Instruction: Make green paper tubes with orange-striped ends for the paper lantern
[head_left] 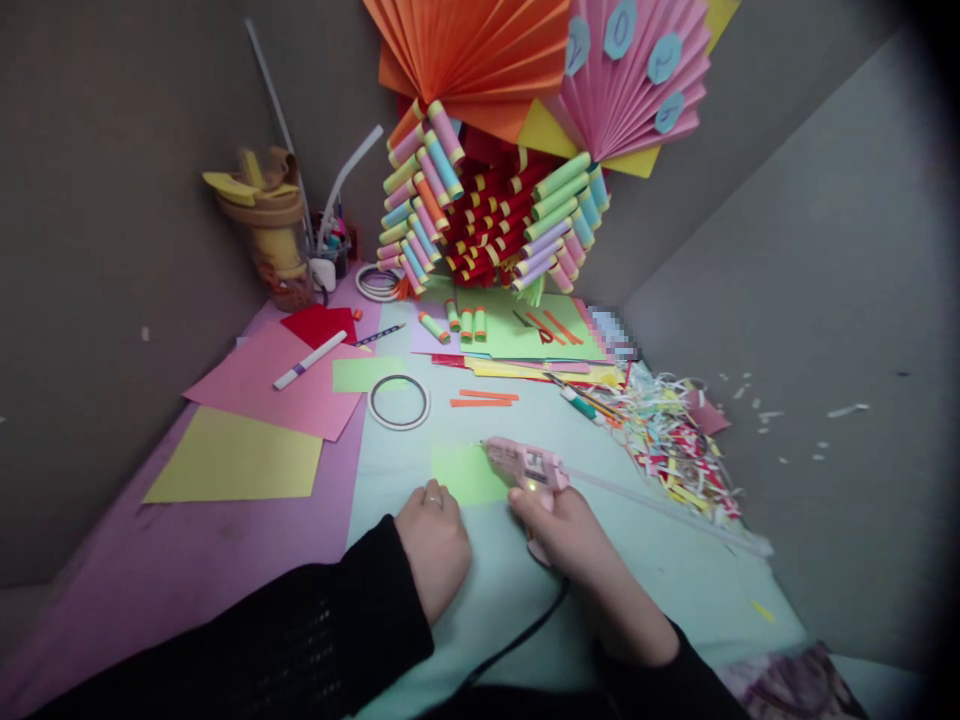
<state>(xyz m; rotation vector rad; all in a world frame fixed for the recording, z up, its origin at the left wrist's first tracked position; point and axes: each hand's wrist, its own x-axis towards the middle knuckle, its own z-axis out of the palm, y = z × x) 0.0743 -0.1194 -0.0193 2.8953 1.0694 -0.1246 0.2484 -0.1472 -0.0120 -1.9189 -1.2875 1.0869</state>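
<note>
My right hand (559,525) is wrapped round the handle of a pink hot glue gun (529,465), whose nozzle points left above a small light green paper (469,470). A small light glows on the gun, and its black cord (525,632) runs down towards me. At the paper's lower left edge rests my left hand (435,545), knuckles up, with a ring on one finger. Its fingers are curled closed, and whatever they may hold is hidden beneath. Just beyond the paper lie two thin orange paper strips (484,398).
A white tape ring (399,402), a white marker (309,360) and pink (277,385) and yellow sheets (240,455) lie left. Rolled paper tubes (474,324) lie farther back, below hanging paper fans (480,50). Paper scraps (682,440) and a clear glue stick (675,512) are right.
</note>
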